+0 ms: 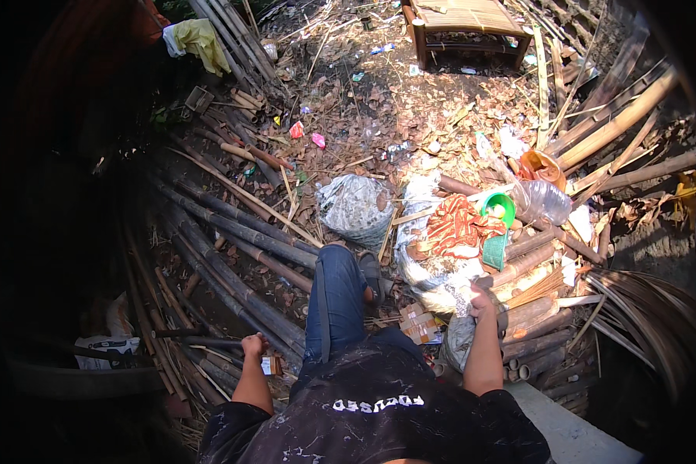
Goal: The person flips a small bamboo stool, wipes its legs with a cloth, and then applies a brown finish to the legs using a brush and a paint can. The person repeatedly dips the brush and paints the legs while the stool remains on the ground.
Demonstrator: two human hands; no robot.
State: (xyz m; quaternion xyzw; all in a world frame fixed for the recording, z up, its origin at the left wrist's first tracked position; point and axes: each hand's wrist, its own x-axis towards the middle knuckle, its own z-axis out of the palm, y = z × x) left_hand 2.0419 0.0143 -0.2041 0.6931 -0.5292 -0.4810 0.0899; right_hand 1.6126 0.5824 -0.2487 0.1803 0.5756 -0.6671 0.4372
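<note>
My left hand [254,346] is curled into a fist low on the left, beside my knee. A long dark stick-like piece [213,341] reaches up to it from the left; what the fist holds I cannot make out. My right hand [483,301] is closed at the top of a crumpled whitish plastic bag [461,340], which hangs or rests beside my forearm. Just beyond that hand lie an orange patterned cloth [458,226], a green plastic tub [498,206] and a green mesh piece [493,251], on pale plastic sheeting [414,220].
Bamboo poles [243,224] lie in heaps on the left, and cut bamboo [533,340] is stacked on the right. A stuffed whitish sack [355,207] stands before my knee. A large clear bottle [545,201] lies at right. A bamboo bench [468,27] stands far off on leaf-littered ground.
</note>
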